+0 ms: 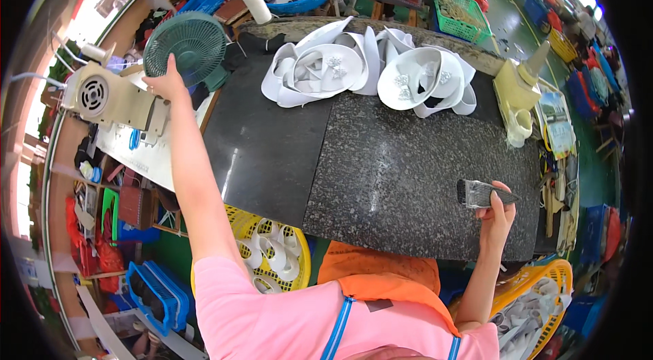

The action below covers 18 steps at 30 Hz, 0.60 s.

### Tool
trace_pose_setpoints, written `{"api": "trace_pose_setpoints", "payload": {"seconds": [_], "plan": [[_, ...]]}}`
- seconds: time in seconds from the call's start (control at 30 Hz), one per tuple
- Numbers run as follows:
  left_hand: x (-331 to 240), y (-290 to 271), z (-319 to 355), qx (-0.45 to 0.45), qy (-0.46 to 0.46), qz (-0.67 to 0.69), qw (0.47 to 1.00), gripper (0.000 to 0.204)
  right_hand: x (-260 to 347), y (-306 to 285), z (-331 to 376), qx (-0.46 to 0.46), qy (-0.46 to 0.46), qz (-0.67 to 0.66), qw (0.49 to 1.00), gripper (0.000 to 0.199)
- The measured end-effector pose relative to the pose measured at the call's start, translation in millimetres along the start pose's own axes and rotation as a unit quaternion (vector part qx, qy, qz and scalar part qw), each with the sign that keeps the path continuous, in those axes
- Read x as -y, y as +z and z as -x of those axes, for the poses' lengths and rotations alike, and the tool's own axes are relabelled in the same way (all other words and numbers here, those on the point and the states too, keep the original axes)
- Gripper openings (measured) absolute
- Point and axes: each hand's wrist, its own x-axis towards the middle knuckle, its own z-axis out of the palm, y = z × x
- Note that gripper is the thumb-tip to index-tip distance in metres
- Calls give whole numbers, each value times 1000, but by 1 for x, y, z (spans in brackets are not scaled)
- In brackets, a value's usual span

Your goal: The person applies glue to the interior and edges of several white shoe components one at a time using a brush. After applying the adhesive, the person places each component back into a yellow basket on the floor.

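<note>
My left arm stretches out to the far left, and my left hand is in front of the green desk fan, beside the head of a cream sewing machine. Its thumb and a finger are spread apart, with nothing visible in them. Over the right part of the dark speckled worktop, my right hand grips a dark grey oblong piece with a shiny, clear-looking end; its exact kind cannot be made out. Two piles of white curved shoe-upper pieces, some with sparkling bow ornaments, lie along the worktop's far side.
A yellowish container with a cone-shaped top stands at the right edge. Below the worktop, a yellow basket holds white strap pieces, and an orange-yellow basket holds more white pieces. Behind are a blue tub and a green crate.
</note>
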Motion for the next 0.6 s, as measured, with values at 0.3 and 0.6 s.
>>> {"api": "trace_pose_setpoints", "payload": {"seconds": [0.3,0.6], "plan": [[-164,5,254,472,249,-114,838,52,7,21,4,29,26,-9,999,23],[-172,-65,210,261,218,65,938,32,30,-41,-33,-102,-60,122,985,24]]}}
